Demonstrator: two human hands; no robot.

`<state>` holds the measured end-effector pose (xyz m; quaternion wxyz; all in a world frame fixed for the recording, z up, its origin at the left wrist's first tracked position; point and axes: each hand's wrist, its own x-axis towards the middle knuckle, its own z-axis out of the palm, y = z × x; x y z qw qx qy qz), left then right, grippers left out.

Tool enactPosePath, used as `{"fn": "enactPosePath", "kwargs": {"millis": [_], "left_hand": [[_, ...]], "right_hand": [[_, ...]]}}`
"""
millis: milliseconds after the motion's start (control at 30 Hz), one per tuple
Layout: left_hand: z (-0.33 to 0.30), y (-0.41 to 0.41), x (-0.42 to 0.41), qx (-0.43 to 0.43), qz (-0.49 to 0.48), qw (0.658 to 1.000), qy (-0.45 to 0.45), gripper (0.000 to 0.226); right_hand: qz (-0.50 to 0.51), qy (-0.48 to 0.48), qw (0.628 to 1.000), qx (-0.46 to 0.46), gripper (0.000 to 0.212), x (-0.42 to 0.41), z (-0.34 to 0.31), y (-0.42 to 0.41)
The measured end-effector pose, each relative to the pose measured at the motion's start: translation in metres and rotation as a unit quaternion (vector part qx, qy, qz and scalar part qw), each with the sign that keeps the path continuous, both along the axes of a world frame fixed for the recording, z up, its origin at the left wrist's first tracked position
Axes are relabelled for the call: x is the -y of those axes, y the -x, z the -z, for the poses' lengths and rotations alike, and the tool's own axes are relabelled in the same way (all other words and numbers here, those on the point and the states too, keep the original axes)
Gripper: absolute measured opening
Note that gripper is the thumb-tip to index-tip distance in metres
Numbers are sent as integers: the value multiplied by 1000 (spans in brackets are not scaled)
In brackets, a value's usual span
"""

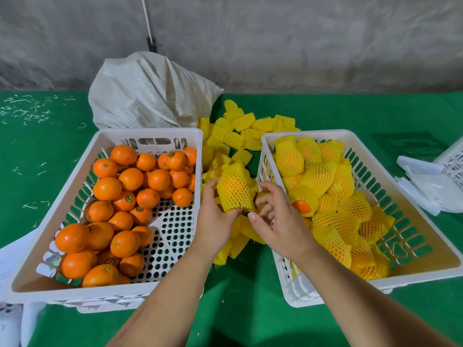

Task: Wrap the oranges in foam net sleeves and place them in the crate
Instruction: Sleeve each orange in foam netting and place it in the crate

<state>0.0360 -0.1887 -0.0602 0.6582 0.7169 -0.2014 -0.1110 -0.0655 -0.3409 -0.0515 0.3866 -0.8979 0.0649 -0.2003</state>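
Green cloth table (pixel 250 284), grey concrete wall behind. Left hand (pixel 215 216) grips a sleeved orange (pixel 235 190), fingers curled round its yellow foam net, held above the gap between two white crates. Right hand (pixel 278 221) just right of it, fingers loosely bent and spread, holding nothing. Left of the grip: crate of bare oranges (pixel 62 186). Right of it: crate of wrapped oranges (pixel 400 191). Beyond and under the hands: loose sleeves (pixel 235 131). Farther back, white sack (pixel 147 91).
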Motion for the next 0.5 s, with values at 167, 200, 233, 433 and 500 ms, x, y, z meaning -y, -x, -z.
{"fn": "enactPosePath", "kwargs": {"millis": [167, 200, 233, 433, 500], "left_hand": [[5, 10, -2, 101, 94, 987, -80, 83], [5, 12, -2, 130, 97, 981, -104, 83], [5, 13, -2, 149, 96, 977, -120, 84], [7, 10, -4, 118, 77, 986, -86, 74], [10, 6, -6, 104, 48, 992, -57, 64]], "right_hand": [[43, -17, 992, -113, 103, -3, -12, -1], [53, -15, 990, -127, 107, -6, -13, -1], [62, -33, 990, -125, 109, -11, -15, -1], [111, -204, 972, 33, 91, -30, -30, 28], [158, -174, 969, 74, 91, -5, -38, 57]]}}
